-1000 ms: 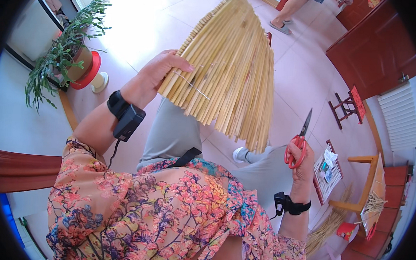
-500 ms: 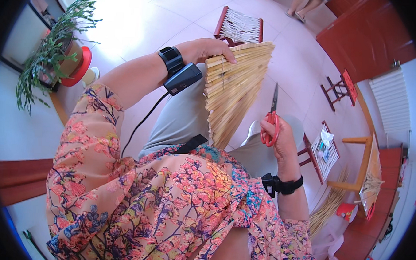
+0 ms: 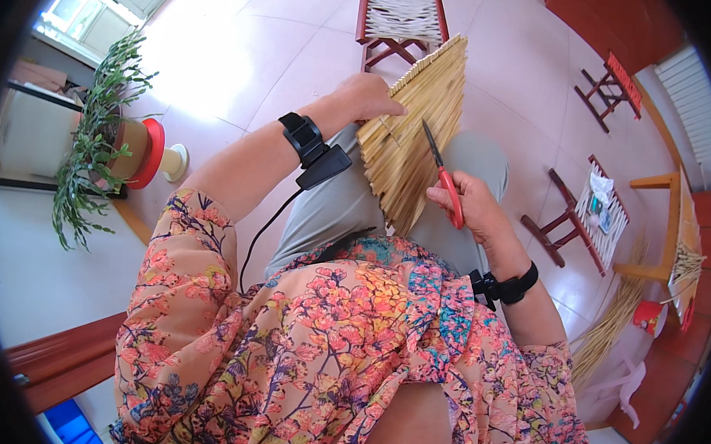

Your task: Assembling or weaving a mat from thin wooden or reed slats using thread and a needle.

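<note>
My left hand (image 3: 376,97) grips the upper left edge of a mat (image 3: 423,81) of pale yellow straw stalks, packed side by side and held upright over my lap between my knees. A thin strand crosses the stalks near my thumb. My right hand (image 3: 470,205) is closed round red-handled scissors (image 3: 446,191), whose dark blades point up and left over the face of the mat. Whether the blade tips touch the stalks I cannot tell.
Folding stools with woven seats (image 3: 398,14) (image 3: 605,219) (image 3: 620,75) stand ahead and to the right, one bearing small items. At right are a wooden stool (image 3: 650,274), long straw (image 3: 607,332) and a red container (image 3: 646,316). A potted plant (image 3: 101,160) stands at left.
The mat has tilted and swung right, now held more upright. My right hand has moved left and in, bringing the scissors over the mat. The walker's legs have left the view.
</note>
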### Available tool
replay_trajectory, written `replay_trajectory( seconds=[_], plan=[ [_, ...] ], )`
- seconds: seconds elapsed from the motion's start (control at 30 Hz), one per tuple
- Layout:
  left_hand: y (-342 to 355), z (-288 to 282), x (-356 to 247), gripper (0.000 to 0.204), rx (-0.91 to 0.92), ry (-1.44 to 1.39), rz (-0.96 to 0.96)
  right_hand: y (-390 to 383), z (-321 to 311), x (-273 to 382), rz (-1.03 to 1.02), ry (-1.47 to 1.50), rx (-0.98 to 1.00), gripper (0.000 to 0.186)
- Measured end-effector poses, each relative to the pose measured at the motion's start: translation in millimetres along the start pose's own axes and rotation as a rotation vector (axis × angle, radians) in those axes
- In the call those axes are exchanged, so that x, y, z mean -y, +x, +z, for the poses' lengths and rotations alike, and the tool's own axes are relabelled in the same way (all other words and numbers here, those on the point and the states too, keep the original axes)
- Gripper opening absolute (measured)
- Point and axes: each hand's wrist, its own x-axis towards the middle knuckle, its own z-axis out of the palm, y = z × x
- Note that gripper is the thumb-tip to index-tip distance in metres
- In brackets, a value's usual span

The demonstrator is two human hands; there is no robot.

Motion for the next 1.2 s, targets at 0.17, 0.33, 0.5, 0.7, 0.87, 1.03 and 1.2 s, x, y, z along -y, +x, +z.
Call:
replay_trajectory(
  seconds=[0.17,0.33,0.5,0.7,0.87,1.03,1.2],
  plan=[
    [-11,-3,1,0.061,-0.097,0.100,0.007,-8,1,-8,-0.036,-0.114,0.055,0.031],
    [-34,-6,-4,0.053,-0.202,0.089,0.020,-7,3,-17,-0.081,-0.270,0.079,0.036],
    [-55,-15,-9,0.039,-0.333,0.049,0.228,-5,4,-10,-0.130,-0.471,0.071,0.043],
    [-76,3,-25,0.026,-0.060,0.259,0.619,-15,-23,-17,-0.192,-0.341,-0.006,0.034],
    [-69,32,-22,0.020,-0.166,0.658,0.821,-28,-34,-16,0.008,-0.210,-0.029,0.026],
    [-57,43,-21,0.013,-0.063,0.661,0.770,-39,-27,-14,-0.059,-0.263,-0.045,0.030],
    [-42,29,-7,0.010,-0.151,0.478,0.776,-48,-23,-17,-0.114,-0.479,-0.063,0.028]
  ],
)
